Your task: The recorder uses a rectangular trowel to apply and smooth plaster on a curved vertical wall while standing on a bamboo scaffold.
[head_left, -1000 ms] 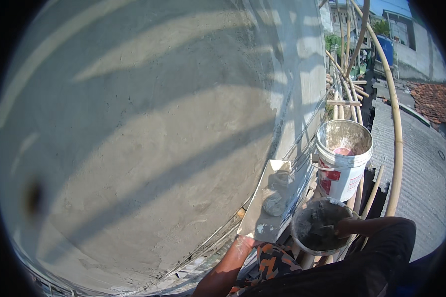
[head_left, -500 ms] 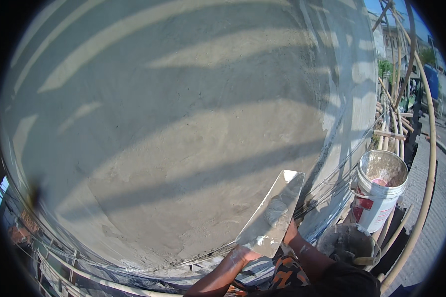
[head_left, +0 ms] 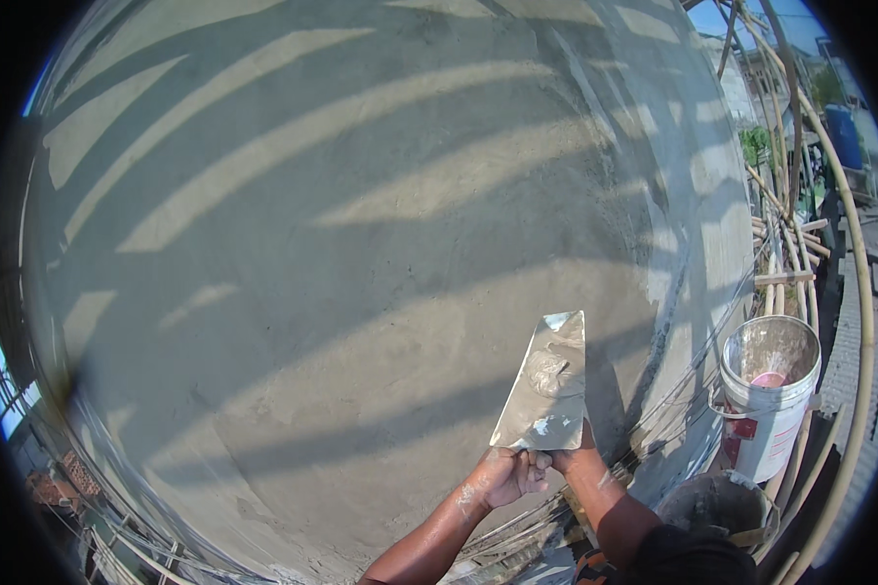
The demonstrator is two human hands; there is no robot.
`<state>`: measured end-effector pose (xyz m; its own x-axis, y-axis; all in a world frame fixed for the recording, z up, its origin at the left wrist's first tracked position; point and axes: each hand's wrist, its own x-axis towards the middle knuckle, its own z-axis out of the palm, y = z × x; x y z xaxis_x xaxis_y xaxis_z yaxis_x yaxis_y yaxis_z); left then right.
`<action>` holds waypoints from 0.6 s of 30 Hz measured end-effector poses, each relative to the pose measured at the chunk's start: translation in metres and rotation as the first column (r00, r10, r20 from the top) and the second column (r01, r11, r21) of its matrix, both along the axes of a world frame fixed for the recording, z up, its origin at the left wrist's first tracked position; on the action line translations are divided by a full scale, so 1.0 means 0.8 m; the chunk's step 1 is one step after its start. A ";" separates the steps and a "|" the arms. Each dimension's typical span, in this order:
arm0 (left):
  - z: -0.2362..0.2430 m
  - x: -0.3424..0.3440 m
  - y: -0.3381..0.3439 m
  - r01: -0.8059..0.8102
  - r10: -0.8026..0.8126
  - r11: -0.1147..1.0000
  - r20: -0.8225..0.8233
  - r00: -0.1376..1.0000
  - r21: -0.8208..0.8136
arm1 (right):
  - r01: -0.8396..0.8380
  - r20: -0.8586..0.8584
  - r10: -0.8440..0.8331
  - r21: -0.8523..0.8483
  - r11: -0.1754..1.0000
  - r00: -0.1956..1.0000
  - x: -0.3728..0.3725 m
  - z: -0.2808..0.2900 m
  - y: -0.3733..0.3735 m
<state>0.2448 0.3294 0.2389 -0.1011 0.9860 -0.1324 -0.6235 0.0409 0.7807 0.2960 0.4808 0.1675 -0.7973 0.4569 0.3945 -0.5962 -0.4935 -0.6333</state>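
A flat rectangular plastering trowel (head_left: 534, 409) is held in front of the wall, its upper face carrying a lump of wet grey mortar (head_left: 550, 373). Curled fingers of my left hand (head_left: 502, 475) are at the blade's near edge. Beside it, my right hand (head_left: 578, 456) is closed at the near right corner, partly hidden under the blade. The handle is out of sight beneath. Beyond the blade rises a wall (head_left: 361, 273) covered in damp grey plaster, striped with shadows.
At right stands a white bucket (head_left: 766, 429) with something pink inside. Nearer is a dark, mortar-stained bucket (head_left: 717, 502). Bamboo poles (head_left: 854, 263) run along the right side. Broken bricks (head_left: 68, 478) lie at lower left. A blue tank (head_left: 844, 136) shows in the distance.
The trowel has risen away from my body and turned straighter. My left hand has slid in along the near edge, next to the right. The view has shifted a little too.
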 end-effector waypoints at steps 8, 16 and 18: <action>0.240 -0.200 -0.077 -0.370 0.139 0.424 -0.463 -0.875 0.827 | 0.298 -0.179 -0.417 -0.465 0.834 0.891 0.021 0.075 0.206; 0.385 -0.353 -0.183 -0.163 -0.380 0.271 -0.051 -0.924 0.948 | 0.820 -0.094 -0.817 0.137 0.556 0.569 -0.069 0.319 0.384; 0.378 -0.362 -0.151 -0.142 -0.458 0.252 -0.011 -0.889 0.957 | 0.898 -0.124 -0.920 0.298 0.324 0.373 -0.080 0.370 0.440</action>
